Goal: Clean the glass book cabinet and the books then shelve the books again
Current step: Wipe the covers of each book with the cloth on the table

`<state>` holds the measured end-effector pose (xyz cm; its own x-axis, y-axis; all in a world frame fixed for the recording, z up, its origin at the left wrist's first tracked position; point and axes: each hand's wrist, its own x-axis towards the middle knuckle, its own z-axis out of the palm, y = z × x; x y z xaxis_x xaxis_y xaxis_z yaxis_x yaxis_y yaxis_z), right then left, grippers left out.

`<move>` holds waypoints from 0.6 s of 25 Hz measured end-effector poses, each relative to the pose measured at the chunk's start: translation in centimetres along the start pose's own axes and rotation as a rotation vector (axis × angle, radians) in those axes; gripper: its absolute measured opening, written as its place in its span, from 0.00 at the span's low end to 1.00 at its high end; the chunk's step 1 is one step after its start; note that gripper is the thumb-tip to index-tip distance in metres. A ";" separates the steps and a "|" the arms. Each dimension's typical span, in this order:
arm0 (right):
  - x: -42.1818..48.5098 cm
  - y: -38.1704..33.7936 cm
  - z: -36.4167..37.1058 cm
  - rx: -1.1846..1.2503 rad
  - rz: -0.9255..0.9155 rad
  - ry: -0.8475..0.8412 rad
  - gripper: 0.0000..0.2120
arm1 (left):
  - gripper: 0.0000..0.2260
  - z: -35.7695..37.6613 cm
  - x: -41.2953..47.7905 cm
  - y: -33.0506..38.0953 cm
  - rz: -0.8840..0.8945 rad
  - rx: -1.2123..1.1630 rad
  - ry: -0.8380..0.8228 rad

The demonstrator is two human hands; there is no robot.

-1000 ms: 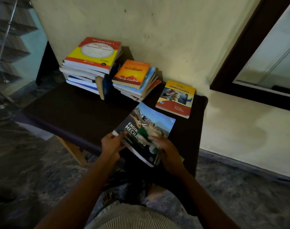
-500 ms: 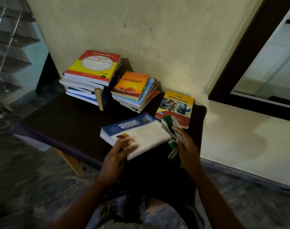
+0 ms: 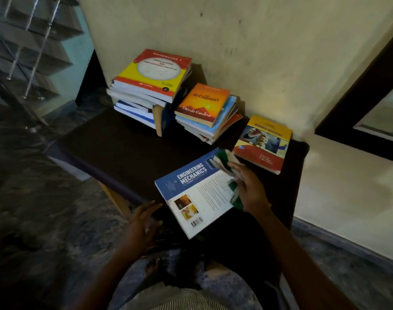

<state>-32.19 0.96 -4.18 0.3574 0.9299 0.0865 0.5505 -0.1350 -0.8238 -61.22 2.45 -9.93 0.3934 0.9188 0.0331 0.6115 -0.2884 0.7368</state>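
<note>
The Engineering Mechanics book point(image 3: 196, 193) lies back cover up at the near edge of the dark table point(image 3: 115, 144). My right hand point(image 3: 250, 189) grips a green and white cloth point(image 3: 228, 173) against the book's right side. My left hand point(image 3: 142, 222) hovers with loose fingers just left of the book's near corner, not holding it. At the back stand a tall stack topped by a red and yellow mathematics book point(image 3: 157, 72) and a smaller stack topped by The Alchemist point(image 3: 202, 104). A single yellow and red business statistics book point(image 3: 266, 143) lies at the right.
The table stands against a cream wall point(image 3: 247, 41). A dark-framed glass panel point(image 3: 379, 117) is on the right. A staircase with metal railing point(image 3: 28, 52) rises at the left. Patterned stone floor surrounds the table.
The book was flipped from front cover up to back cover up and laid flat. My left hand let go of it and drew back. My right hand brought the cloth onto the cover.
</note>
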 end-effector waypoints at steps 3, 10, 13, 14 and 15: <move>5.6 1.0 1.5 -0.194 -0.130 -0.016 0.23 | 0.17 -1.3 -1.0 -1.3 -0.220 -0.113 0.067; 6.1 2.9 9.5 -0.630 -0.191 -0.050 0.23 | 0.13 -1.2 -3.0 -1.6 -0.578 -0.356 -0.015; 2.0 0.8 12.3 -0.585 -0.334 -0.140 0.26 | 0.07 -0.1 -2.7 -0.7 -0.694 -0.546 -0.028; 0.3 0.1 13.0 -0.580 -0.386 -0.171 0.28 | 0.06 0.2 -2.4 0.2 -0.708 -0.618 -0.037; -1.2 -0.5 13.5 -0.556 -0.448 -0.188 0.28 | 0.06 0.5 -2.0 1.0 -0.717 -0.672 -0.045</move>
<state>-43.13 4.52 -11.46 -0.0997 0.9727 0.2094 0.9322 0.1649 -0.3223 -61.03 0.15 -9.59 0.1160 0.8013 -0.5870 0.2030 0.5594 0.8037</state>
